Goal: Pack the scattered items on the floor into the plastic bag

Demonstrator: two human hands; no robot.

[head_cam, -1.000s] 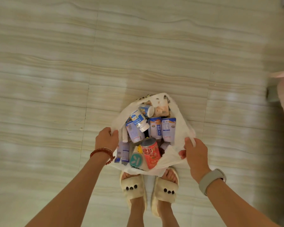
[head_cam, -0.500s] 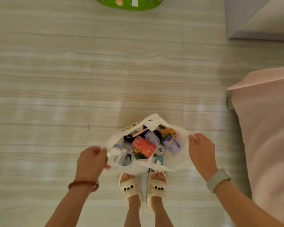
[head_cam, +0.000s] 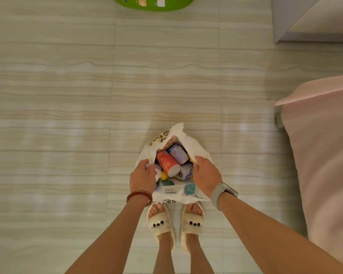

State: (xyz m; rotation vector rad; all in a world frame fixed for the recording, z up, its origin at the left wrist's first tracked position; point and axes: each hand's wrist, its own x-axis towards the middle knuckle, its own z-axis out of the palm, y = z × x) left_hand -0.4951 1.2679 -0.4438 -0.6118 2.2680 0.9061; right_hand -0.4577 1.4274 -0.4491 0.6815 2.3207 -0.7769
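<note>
A white plastic bag [head_cam: 194,144] hangs just above my feet, full of packed items. Inside lie a red can [head_cam: 166,163], a blue-and-white carton [head_cam: 177,153] and a white packet with teal print [head_cam: 174,187]. My left hand [head_cam: 143,176] grips the bag's left rim, fingers curled into the plastic. My right hand [head_cam: 206,175] grips the right rim, its fingertips hidden inside the opening. The bag's mouth is narrow between the two hands. No loose items show on the floor.
I stand in cream slippers [head_cam: 160,224] on pale striped floor tiles [head_cam: 67,115]. A pink-covered bed or cushion [head_cam: 325,155] fills the right side. A green basket [head_cam: 154,3] sits at the top edge, a grey furniture corner [head_cam: 305,18] at the top right.
Both hands have drawn together, narrowing the bag's mouth. The contents have shifted inside the bag, and the view has tilted so the basket and furniture appear.
</note>
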